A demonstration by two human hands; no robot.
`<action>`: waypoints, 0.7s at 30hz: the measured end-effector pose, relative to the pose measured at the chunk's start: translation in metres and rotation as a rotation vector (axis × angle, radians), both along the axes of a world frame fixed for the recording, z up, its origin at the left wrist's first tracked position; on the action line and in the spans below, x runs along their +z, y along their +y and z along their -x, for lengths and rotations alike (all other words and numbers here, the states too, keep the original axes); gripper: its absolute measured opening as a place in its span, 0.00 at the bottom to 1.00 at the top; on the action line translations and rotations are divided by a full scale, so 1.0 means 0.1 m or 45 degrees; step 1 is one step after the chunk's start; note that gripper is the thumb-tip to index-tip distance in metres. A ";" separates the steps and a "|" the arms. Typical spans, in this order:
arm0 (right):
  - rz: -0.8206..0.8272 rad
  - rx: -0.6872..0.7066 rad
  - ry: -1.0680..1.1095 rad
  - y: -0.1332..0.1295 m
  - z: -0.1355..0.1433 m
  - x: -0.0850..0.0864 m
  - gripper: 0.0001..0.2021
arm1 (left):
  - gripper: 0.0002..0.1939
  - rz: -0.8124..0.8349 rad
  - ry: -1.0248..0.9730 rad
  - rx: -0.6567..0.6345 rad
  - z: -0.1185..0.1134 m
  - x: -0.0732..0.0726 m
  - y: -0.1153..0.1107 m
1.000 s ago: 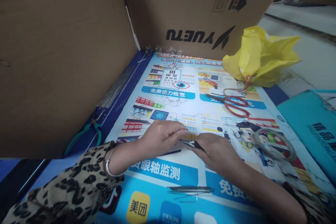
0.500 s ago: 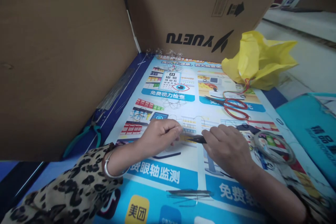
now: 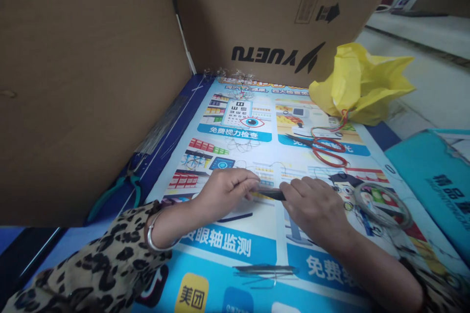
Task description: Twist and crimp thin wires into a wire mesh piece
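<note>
My right hand point(image 3: 312, 205) is wrapped round a dark, narrow-tipped tool point(image 3: 273, 194), probably pliers, whose tip points left. Facing it, my left hand point(image 3: 233, 188) is closed in a pinch right at that tip; what it pinches is too small to make out. Thin bent wires point(image 3: 242, 144) lie on the printed poster sheet beyond my hands. Nearer to me is a small bundle of dark straight wires point(image 3: 264, 270). Red-handled scissors point(image 3: 330, 150) rest beyond my right hand, and a coil of wire point(image 3: 384, 205) lies to its right.
Cardboard panels point(image 3: 279, 14) stand at the left and back. Teal-handled pliers point(image 3: 117, 195) and straight wires point(image 3: 161, 127) lie along the left panel. A yellow crumpled wrapper point(image 3: 360, 83) sits at the back right, with a teal box point(image 3: 433, 181) at the right edge.
My right hand has shifted slightly left with the tool, and my left hand slightly right, so they are a little closer together. The tool looks turned a little.
</note>
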State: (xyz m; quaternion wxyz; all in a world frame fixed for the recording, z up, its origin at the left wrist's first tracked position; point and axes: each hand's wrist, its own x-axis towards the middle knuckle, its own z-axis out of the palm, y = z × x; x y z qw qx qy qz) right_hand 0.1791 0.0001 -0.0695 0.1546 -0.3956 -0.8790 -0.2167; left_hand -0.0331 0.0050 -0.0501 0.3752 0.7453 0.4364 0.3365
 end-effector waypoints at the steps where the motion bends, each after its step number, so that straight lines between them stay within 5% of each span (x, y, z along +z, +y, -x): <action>1: 0.027 -0.001 0.025 0.00 0.01 -0.01 0.06 | 0.11 -0.034 0.011 -0.007 0.00 0.00 0.00; 14: 0.754 -0.052 0.370 -0.06 0.07 -0.07 0.16 | 0.09 -0.601 0.122 0.031 0.02 0.00 -0.07; 21: 0.722 -0.128 0.372 -0.04 0.04 -0.10 0.17 | 0.08 -0.199 0.045 0.091 0.00 0.07 -0.04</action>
